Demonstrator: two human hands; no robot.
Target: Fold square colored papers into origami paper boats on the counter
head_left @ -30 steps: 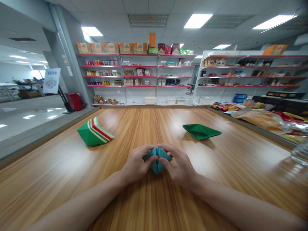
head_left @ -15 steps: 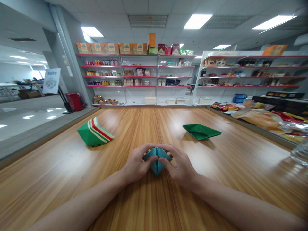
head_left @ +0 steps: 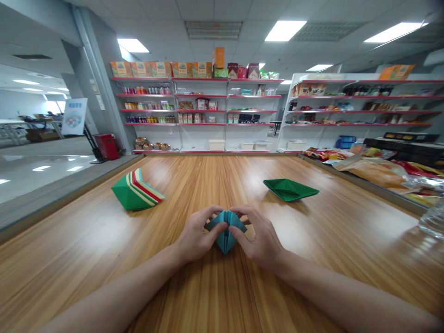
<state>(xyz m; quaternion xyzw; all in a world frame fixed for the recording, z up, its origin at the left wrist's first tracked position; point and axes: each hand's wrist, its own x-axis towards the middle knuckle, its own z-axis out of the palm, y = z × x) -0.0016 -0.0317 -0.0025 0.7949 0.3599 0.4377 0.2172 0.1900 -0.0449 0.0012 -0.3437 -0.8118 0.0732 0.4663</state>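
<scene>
Between my two hands is a piece of folded blue paper (head_left: 226, 240), an origami shape with a pointed lower end and a slit down its middle. My left hand (head_left: 198, 233) grips its left side, the thumb on the near face and the fingers curled behind. From the other side my right hand (head_left: 262, 235) holds it the same way, its thumb by the slit. The far side of the blue paper is hidden. To the left lies a stack of folded paper (head_left: 133, 196) in green, cream, red and blue. A green folded paper boat (head_left: 291, 188) sits to the right.
The wooden table (head_left: 215, 180) has a raised rim. Snack packets (head_left: 374, 171) lie beyond its right edge, and a clear container (head_left: 433, 222) stands at far right. Stocked shelves (head_left: 201, 106) stand behind, with a sign board (head_left: 74, 115) on the left.
The fingers of both hands have lifted and shifted slightly at the top of the blue paper. Its lower tip points a little further down. The other papers have not moved.
</scene>
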